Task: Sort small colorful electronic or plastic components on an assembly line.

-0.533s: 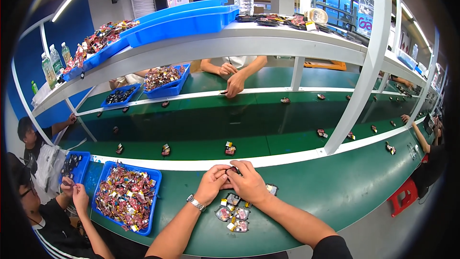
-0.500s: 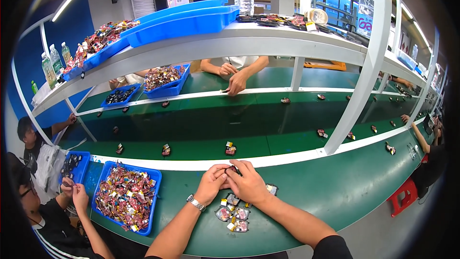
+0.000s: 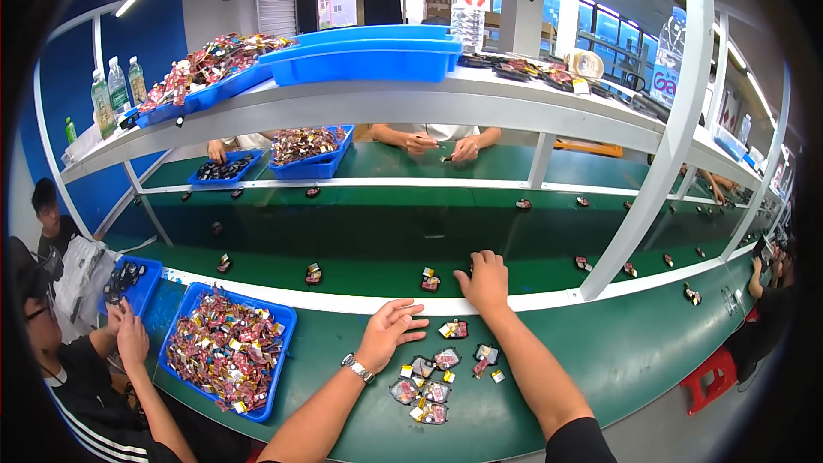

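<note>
Half a second ago both my hands met over one small part at the bench edge; now they are apart. My right hand [image 3: 485,279] has reached across the white strip onto the conveyor belt [image 3: 360,231], fingers curled down just beside a small packaged part [image 3: 429,280]; whether it grips anything I cannot tell. My left hand [image 3: 390,332] rests open, empty, near the cluster of parts [image 3: 433,377]. Judgement: one piece placed.
</note>
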The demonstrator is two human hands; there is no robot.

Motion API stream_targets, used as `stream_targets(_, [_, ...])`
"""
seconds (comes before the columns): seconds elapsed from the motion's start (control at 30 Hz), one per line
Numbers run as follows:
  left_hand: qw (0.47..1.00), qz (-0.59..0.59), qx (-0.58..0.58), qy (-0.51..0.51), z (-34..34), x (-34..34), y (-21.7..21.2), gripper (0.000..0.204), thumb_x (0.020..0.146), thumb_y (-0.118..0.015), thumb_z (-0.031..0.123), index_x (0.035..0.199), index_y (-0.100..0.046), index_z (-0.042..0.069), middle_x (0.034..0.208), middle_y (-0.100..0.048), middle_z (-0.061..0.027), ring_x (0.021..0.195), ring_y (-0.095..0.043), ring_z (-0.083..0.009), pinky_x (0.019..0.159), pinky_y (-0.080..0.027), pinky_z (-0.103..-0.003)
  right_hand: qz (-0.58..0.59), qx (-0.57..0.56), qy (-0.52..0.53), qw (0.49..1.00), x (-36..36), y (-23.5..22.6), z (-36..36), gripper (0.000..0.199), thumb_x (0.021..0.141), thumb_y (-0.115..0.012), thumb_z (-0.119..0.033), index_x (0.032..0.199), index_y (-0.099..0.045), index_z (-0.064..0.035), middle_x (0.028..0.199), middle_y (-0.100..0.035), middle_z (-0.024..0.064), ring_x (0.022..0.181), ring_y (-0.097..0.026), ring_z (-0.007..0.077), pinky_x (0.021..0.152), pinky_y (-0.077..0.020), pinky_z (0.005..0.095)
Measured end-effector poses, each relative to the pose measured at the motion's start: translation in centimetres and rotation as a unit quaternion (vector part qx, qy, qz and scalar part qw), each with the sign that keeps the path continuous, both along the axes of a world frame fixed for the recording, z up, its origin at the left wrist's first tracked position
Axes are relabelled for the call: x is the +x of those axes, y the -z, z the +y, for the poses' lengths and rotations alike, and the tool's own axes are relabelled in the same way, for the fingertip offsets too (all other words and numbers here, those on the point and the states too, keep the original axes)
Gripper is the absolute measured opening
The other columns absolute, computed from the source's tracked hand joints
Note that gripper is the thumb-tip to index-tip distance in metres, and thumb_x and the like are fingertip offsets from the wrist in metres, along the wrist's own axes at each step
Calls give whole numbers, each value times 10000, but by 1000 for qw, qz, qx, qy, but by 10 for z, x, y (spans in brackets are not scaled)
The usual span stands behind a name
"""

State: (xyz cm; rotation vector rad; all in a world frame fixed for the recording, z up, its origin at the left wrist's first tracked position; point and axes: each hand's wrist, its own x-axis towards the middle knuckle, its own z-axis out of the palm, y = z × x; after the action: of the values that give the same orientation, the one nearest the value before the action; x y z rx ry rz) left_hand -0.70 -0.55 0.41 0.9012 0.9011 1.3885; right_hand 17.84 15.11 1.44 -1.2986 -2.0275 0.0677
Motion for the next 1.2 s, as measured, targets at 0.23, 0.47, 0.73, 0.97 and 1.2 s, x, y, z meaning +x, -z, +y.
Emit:
stream_targets(0.23, [999, 16, 1, -51, 4, 4, 4, 229, 980, -506, 82, 1182, -501, -25, 1154, -621, -174, 903, -653, -200, 768, -576, -311, -21, -59, 37, 997, -56, 3, -28, 442, 724, -773, -266, 949, -520, 18, 917, -622, 200, 858, -638, 382, 740, -515, 465])
stream_targets(0.47, [998, 7, -40, -43, 0, -13, 4, 286, 1029, -449, 218, 1176, -517, -19, 1063, -636, -132, 804, -624, -144, 694, -539, -272, 114, -162, -313, 929, -10, -23, -56, 374, 719, -737, -90, 1044, -560, -36, 953, -635, 109, 910, -637, 257, 811, -503, 369])
stream_targets(0.73, [990, 23, -51, 130, -2, -2, -8, 357, 1000, -517, 159, 1312, -516, -15, 1053, -633, -74, 914, -653, -148, 770, -534, -252, 48, -77, -379, 921, 17, -44, -99, 382, 776, -708, -64, 1139, -590, -47, 1110, -593, 119, 1047, -588, 289, 913, -483, 371])
stream_targets(0.97, [993, -25, -54, 100, -3, -5, -2, 353, 990, -510, 122, 1323, -461, 16, 1161, -611, -109, 1029, -631, -189, 894, -556, -343, 145, -42, -225, 963, -9, -17, -117, 254, 759, -763, -124, 984, -674, -47, 962, -625, 96, 859, -629, 268, 740, -527, 349])
stream_targets(1.2, [996, 32, -25, 82, -5, 4, -9, 349, 989, -505, 109, 1321, -450, 16, 1179, -607, -111, 1068, -621, -193, 914, -549, -354, 131, 1, -246, 960, -7, -15, -118, 257, 762, -748, -74, 1002, -664, -41, 999, -609, 109, 876, -627, 270, 740, -531, 356])
